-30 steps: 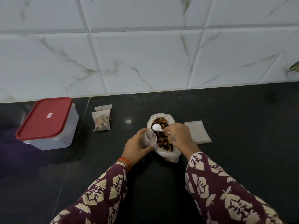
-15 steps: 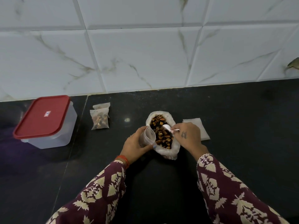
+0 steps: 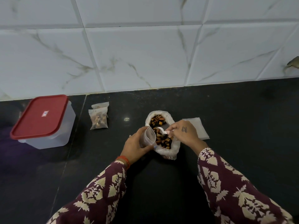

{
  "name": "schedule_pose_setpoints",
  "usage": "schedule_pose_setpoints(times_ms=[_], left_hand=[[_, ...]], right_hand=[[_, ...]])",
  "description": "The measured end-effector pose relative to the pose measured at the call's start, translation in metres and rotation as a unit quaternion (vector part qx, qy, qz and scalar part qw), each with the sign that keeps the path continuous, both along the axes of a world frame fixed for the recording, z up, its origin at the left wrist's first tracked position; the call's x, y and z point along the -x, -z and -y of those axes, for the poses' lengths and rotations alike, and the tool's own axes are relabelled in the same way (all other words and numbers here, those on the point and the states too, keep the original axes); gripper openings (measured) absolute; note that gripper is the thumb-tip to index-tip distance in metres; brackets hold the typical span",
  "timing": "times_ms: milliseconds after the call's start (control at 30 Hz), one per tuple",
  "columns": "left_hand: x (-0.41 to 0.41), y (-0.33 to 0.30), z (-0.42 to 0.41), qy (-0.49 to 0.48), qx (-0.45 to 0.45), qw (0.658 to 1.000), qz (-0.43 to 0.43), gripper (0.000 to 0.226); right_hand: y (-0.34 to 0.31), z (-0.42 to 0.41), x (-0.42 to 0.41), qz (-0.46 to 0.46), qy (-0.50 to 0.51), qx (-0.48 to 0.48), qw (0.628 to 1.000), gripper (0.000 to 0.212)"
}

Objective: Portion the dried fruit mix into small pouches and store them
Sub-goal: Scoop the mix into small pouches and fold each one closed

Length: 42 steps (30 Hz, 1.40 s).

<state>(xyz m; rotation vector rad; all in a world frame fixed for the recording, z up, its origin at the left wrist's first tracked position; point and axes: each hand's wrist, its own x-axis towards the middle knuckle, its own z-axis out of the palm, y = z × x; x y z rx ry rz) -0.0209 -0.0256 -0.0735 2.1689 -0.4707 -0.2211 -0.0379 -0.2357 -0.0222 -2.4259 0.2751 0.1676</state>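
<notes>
An open plastic bag [image 3: 168, 151] of brown dried fruit mix [image 3: 161, 138] lies on the black counter [image 3: 242, 110]. My left hand [image 3: 135, 144] holds a small clear pouch [image 3: 149, 136] with its mouth held open, right against the bag's left side. My right hand [image 3: 184, 132] grips a small white spoon [image 3: 161, 130], whose bowl rests in the mix near the pouch's mouth. Two filled pouches [image 3: 99, 117] lie to the left, one partly over the other.
A clear box with a red lid [image 3: 40, 117] stands shut at the left, by the tiled wall [image 3: 145, 54]. A flat stack of unfilled pouches [image 3: 198, 128] lies right of the bag, partly behind my right hand.
The spoon has come down from above the bag's far end into the mix beside the pouch. My right hand shifted slightly right and nearer. The left hand keeps the pouch in place.
</notes>
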Motion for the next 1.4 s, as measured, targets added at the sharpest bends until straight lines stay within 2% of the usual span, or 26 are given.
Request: schedule_pose_setpoints(times_ms=[133, 233, 467, 700, 867, 1233, 1400], left_hand=[[0.000, 0.000, 0.000, 0.002, -0.001, 1.000, 0.003, 0.078], [0.001, 0.001, 0.001, 0.003, 0.003, 1.000, 0.006, 0.077], [0.002, 0.002, 0.002, 0.007, 0.000, 1.000, 0.009, 0.076], [0.001, 0.002, 0.003, 0.011, 0.007, 1.000, 0.011, 0.076], [0.000, 0.002, 0.000, -0.007, 0.043, 0.999, -0.014, 0.077], [0.000, -0.007, 0.004, -0.033, 0.129, 0.990, -0.053, 0.065], [0.000, -0.006, 0.005, -0.039, 0.139, 0.987, -0.072, 0.081]], right_hand=[[-0.011, 0.014, -0.004, -0.072, 0.009, -0.096, 0.993, 0.008], [-0.011, 0.010, -0.005, -0.099, 0.064, -0.161, 0.980, 0.006], [-0.003, 0.002, -0.002, -0.164, 0.197, -0.306, 0.917, 0.008], [0.006, -0.001, 0.004, -0.176, 0.253, -0.383, 0.871, 0.010], [0.010, 0.001, 0.007, -0.167, 0.268, -0.412, 0.855, 0.005], [-0.005, 0.007, 0.017, -0.101, 0.265, -0.459, 0.842, 0.010], [-0.032, -0.008, 0.029, -0.046, 0.213, -0.425, 0.879, 0.010]])
